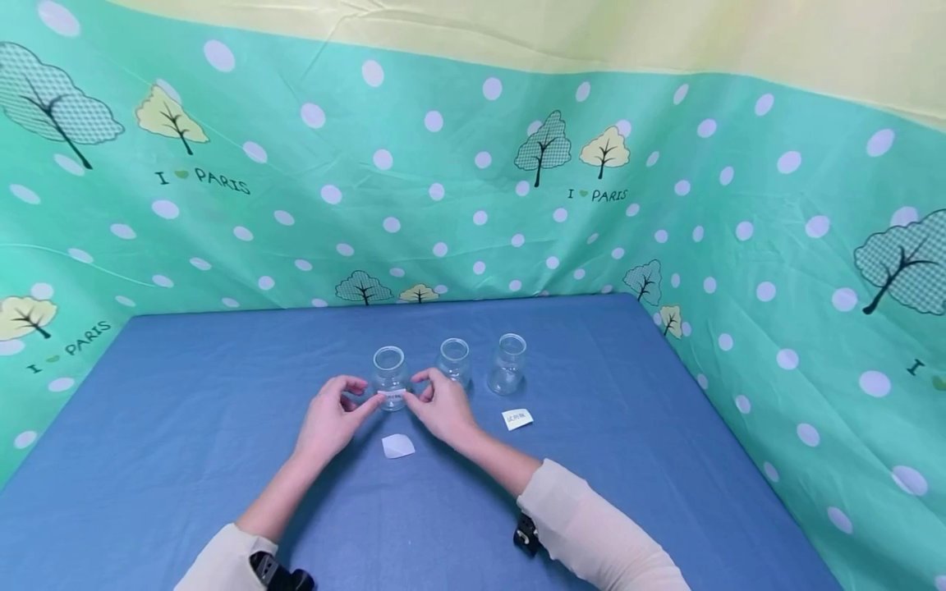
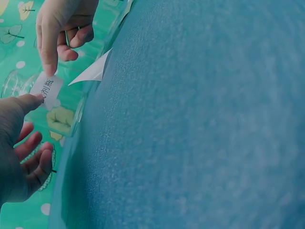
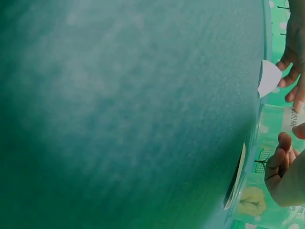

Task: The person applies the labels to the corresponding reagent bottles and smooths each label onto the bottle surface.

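A clear glass jar [image 1: 389, 371] stands upright between both hands, with a small white label [image 2: 46, 89] bearing printed characters on its front. My left hand [image 1: 334, 420] rests its straight thumb on the label's left end; its other fingers are loosely bent beside the jar. From the other side, my right hand [image 1: 446, 410] presses its thumb on the label's right end, its fingers bent near the glass. Just in front of the jar lies a blank white paper piece [image 1: 398, 446] with a raised corner.
Two more clear glass jars, a middle one [image 1: 454, 361] partly behind the right hand and another [image 1: 509, 365] to its right, stand on the blue tablecloth [image 1: 636, 492]. A second printed label [image 1: 517, 419] lies before the right jar. A green patterned curtain [image 1: 443, 164] surrounds the table.
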Demonstrator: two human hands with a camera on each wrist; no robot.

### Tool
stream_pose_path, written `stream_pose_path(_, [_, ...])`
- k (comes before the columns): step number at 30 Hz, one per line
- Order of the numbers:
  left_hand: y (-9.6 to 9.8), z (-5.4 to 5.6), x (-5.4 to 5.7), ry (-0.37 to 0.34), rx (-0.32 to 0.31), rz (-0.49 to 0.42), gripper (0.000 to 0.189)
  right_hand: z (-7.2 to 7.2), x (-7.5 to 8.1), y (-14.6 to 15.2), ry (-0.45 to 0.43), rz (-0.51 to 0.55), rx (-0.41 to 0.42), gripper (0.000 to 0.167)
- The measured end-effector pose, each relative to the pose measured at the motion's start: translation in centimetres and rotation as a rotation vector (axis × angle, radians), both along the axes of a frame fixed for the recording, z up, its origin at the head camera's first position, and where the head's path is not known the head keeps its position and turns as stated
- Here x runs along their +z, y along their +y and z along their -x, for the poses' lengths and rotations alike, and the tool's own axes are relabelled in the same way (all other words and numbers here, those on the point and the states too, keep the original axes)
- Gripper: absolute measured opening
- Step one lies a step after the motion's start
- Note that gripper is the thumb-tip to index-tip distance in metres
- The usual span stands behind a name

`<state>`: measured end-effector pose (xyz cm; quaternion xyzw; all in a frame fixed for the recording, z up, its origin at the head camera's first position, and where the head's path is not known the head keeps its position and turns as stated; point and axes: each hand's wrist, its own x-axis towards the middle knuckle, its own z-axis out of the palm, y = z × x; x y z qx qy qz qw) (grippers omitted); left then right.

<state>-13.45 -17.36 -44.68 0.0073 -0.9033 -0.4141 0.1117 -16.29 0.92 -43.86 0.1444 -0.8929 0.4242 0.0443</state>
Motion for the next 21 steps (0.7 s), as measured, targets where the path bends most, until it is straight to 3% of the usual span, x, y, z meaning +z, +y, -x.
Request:
stream_pose_path(9, [-0.12,0.09,-0.2,0.0,-0.062,-0.059,0.058,0.2,0.39,-0.44,-0.111,-0.03,0.034,0.065])
stream_pose_path(21, [-0.18,0.21,-0.25,-0.012,-0.11,-0.064,0.052,0.63,0.04,-0.35,-0.047,-0.014,0.061,0.052])
